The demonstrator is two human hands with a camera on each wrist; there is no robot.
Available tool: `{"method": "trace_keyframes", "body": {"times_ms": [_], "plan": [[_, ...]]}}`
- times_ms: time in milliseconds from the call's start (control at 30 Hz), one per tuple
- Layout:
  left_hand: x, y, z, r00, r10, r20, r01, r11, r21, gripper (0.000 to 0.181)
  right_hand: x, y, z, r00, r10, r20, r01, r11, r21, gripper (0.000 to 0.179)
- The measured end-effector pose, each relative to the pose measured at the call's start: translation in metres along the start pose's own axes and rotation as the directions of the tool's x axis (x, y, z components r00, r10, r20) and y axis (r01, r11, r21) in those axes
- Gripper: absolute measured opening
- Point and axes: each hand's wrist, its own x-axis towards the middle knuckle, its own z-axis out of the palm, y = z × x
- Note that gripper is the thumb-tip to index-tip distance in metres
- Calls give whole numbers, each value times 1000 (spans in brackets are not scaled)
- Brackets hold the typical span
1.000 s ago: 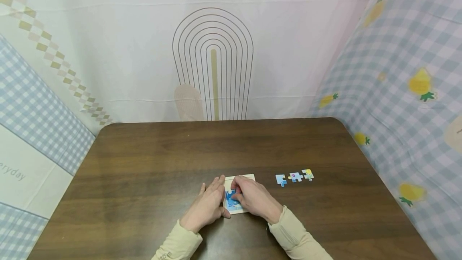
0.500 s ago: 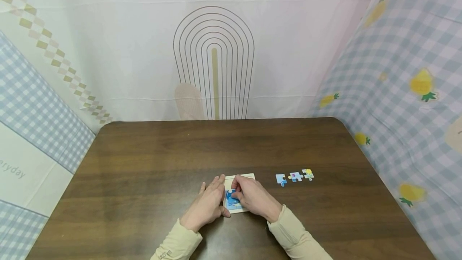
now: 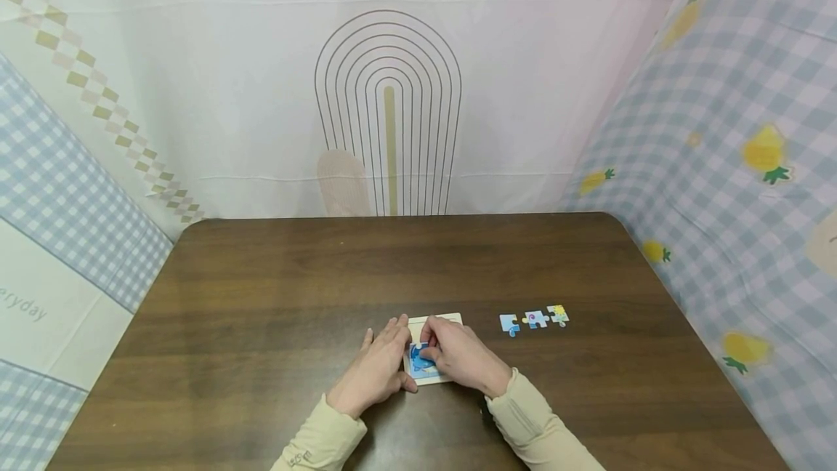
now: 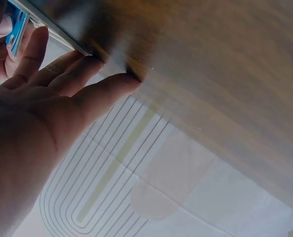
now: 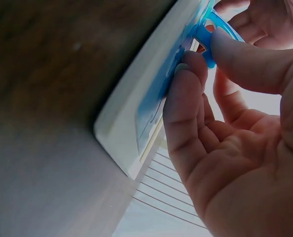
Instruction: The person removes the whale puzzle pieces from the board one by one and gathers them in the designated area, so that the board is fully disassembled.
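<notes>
A small jigsaw tray (image 3: 418, 328) with a pale border lies at the near middle of the table, its lower part covered by a blue picture. My left hand (image 3: 375, 373) rests along its left edge, fingers stretched out and thumb apart at the near corner; in the left wrist view its fingertips lie by the tray's edge. My right hand (image 3: 464, 358) reaches over the tray from the right and pinches a blue puzzle piece (image 5: 204, 38) between thumb and fingers. That piece stands tilted against the picture in the right wrist view. The right hand hides the tray's right part.
To the right of the tray, three loose puzzle pieces lie in a row: a light blue one (image 3: 508, 323), one with a purple swirl (image 3: 535, 320) and one with yellow (image 3: 559, 313). Behind the brown table (image 3: 294, 275) hangs a white patterned cloth (image 3: 261, 93).
</notes>
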Motion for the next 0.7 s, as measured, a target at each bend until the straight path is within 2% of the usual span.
{"method": "trace_keyframes", "body": {"times_ms": [333,700], "plan": [[1,-1,0,1000,21,-10,-21,999,41,44,-1,1,0,1000,-13,-11,13,1000,4,17],[1,0,0,1000,17,3,-17,999,30,42,-3,-1,-1,1000,-6,2,6,1000,1,17]]}}
